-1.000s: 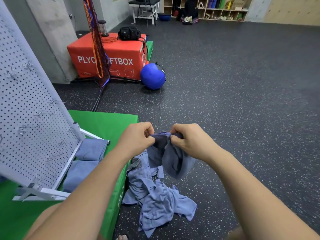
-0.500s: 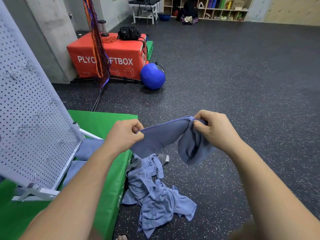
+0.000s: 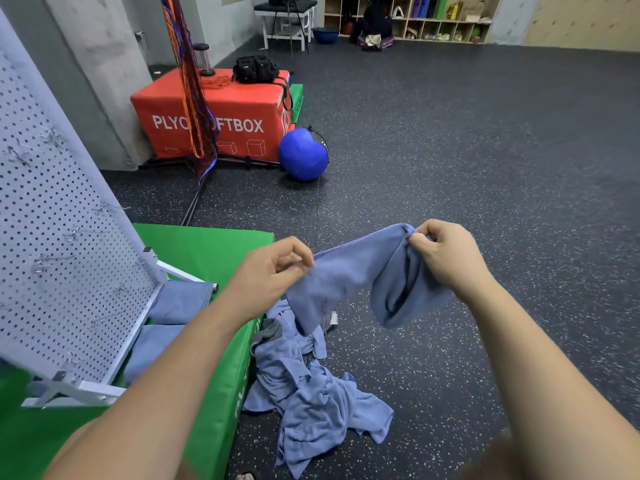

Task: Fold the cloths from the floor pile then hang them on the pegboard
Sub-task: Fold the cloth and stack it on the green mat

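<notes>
One head-worn wide-angle view looks forward and down, close over both forearms, across the gym floor [image 3: 485, 168].

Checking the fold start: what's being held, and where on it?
One blue cloth, pinched along its top edge by the left hand and right hand.

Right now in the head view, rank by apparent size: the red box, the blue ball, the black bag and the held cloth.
1. Red box
2. Held cloth, though nearness to the camera inflates it
3. Blue ball
4. Black bag
</notes>
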